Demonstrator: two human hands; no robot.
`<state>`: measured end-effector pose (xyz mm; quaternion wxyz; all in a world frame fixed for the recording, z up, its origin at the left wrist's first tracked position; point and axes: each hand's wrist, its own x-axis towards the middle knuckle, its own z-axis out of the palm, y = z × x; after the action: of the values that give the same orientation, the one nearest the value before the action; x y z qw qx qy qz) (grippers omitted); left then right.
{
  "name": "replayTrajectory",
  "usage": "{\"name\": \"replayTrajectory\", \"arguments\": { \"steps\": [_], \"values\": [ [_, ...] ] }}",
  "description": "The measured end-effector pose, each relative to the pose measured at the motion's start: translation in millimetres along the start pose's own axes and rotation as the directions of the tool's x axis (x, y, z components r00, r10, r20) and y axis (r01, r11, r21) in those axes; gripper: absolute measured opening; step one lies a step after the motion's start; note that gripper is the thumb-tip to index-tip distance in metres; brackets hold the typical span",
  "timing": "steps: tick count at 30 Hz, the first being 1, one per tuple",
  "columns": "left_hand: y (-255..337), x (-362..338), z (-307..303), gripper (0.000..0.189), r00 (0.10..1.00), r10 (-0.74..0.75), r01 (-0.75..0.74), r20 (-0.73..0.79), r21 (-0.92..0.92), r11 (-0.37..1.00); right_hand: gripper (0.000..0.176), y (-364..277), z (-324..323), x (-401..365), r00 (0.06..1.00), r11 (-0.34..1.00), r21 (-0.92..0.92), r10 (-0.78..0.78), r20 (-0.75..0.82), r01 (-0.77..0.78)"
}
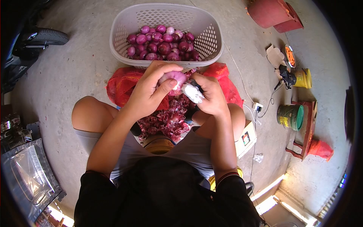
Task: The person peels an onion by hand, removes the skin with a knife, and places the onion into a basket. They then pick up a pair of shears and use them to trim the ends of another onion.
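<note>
A red onion (174, 81) with its pale root end showing is gripped in my left hand (152, 89), the thumb pressed against its side. My right hand (210, 92) is closed around a tool with a white, shiny wrapped handle (193, 93), right beside the onion; its working end is hidden. Just beyond my hands, a grey plastic basket (166, 8) holds many red onions (164, 48). Below my hands, loose purple onion skins (166, 120) lie in a heap between my legs. Red mesh sacking (120, 87) spreads on both sides of the heap.
On the right are a green-lidded bucket (290, 117), a small wooden bench (311, 125), a yellow bucket (303, 78) and a power socket with cords (257, 106). Red tubs (270, 13) stand farther back. A motorbike wheel (51, 36) juts in at the left.
</note>
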<state>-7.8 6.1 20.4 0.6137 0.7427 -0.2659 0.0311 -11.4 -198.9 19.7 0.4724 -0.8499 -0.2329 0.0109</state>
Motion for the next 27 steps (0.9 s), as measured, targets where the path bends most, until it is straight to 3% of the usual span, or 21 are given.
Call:
{"name": "replayTrajectory", "arguments": {
  "steps": [9,12,15,19,27],
  "values": [
    [-4.7,0.0,0.2,0.028,0.999,-0.038,0.037,-0.017,-0.024,0.999,0.016,-4.2,-3.7,-0.4,0.990,0.985,-0.130,-0.105,0.093,0.117],
    [-6.4,-0.2,-0.7,0.027,0.987,-0.149,0.142,-0.052,-0.123,0.982,0.017,-7.9,-4.4,-1.0,0.983,0.984,-0.118,-0.116,0.141,0.133],
    [-5.5,0.5,-1.9,0.026,0.987,-0.149,0.139,-0.066,-0.137,0.981,0.022,-0.4,-0.1,-1.9,0.990,0.984,-0.128,-0.114,0.089,0.125],
    [-5.1,-0.6,-2.0,0.024,0.989,-0.143,0.139,-0.043,-0.088,0.986,0.023,-4.6,0.6,-3.0,0.996,0.996,-0.090,0.003,-0.091,-0.012],
    [-4.3,-0.3,1.4,0.023,0.994,-0.094,0.092,-0.063,-0.022,0.995,0.019,-4.1,2.6,3.1,0.998,0.986,-0.155,-0.062,0.016,0.064]
  ]
}}
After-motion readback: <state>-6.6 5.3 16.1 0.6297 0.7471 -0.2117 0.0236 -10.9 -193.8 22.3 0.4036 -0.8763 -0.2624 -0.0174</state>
